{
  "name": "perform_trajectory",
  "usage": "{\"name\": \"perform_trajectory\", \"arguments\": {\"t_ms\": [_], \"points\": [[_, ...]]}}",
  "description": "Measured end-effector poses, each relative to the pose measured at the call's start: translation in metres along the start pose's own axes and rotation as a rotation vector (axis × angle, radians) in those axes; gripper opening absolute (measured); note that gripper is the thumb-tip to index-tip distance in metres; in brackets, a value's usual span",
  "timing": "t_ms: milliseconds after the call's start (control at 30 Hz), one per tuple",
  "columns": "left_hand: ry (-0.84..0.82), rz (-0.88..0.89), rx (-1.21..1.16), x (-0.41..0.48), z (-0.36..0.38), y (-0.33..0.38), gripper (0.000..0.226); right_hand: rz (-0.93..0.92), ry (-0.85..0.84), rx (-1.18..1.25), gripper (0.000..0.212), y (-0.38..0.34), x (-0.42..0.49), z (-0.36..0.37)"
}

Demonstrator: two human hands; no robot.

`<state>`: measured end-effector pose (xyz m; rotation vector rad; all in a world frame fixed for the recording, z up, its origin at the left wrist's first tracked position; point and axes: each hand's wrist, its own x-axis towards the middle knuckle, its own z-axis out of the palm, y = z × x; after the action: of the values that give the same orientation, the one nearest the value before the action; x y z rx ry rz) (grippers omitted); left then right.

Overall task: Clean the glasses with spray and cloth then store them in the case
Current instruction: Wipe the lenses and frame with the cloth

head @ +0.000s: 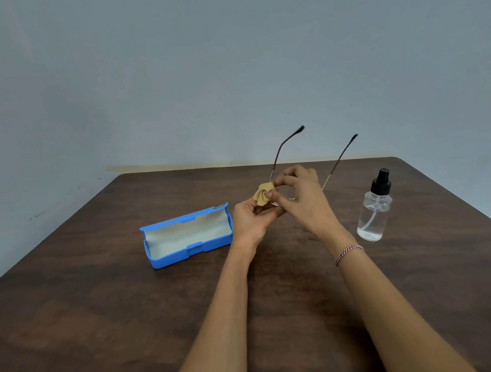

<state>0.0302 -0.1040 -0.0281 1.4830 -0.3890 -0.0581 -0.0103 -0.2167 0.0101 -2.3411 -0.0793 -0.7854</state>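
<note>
Thin-framed glasses (282, 150) are held above the table's middle, their two dark-tipped temples pointing up and away from me. My left hand (251, 219) pinches a bunched tan cloth (264, 193) around the left lens. My right hand (304, 198) grips the frame near the bridge; the lenses are mostly hidden by fingers and cloth. A blue glasses case (190, 250) lies open with a pale lining, just left of my left hand. A clear spray bottle (372, 214) with a black nozzle stands upright to the right of my right wrist.
The dark brown wooden table (103, 329) ends at a back edge near a plain grey wall. Both forearms reach in from the bottom of the view, and a braided bracelet (348, 252) sits on the right wrist.
</note>
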Motion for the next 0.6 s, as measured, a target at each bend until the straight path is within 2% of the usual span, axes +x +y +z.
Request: {"name": "perform_trajectory", "arguments": {"t_ms": [133,200,400,600], "points": [[0.025,0.019,0.033,0.000,0.002,0.000,0.044,0.027,0.223,0.213,0.018,-0.007,0.001,-0.003],[0.040,0.024,0.064,0.000,0.004,0.000,0.047,0.058,0.272,0.270,0.019,-0.008,0.002,-0.005],[0.139,0.058,0.174,-0.002,0.004,0.005,0.032,0.049,0.038,0.120,0.021,0.002,-0.005,0.006],[0.248,0.138,0.335,-0.003,0.006,0.004,0.036,0.057,0.116,0.081,0.021,0.002,-0.004,0.010]]}}
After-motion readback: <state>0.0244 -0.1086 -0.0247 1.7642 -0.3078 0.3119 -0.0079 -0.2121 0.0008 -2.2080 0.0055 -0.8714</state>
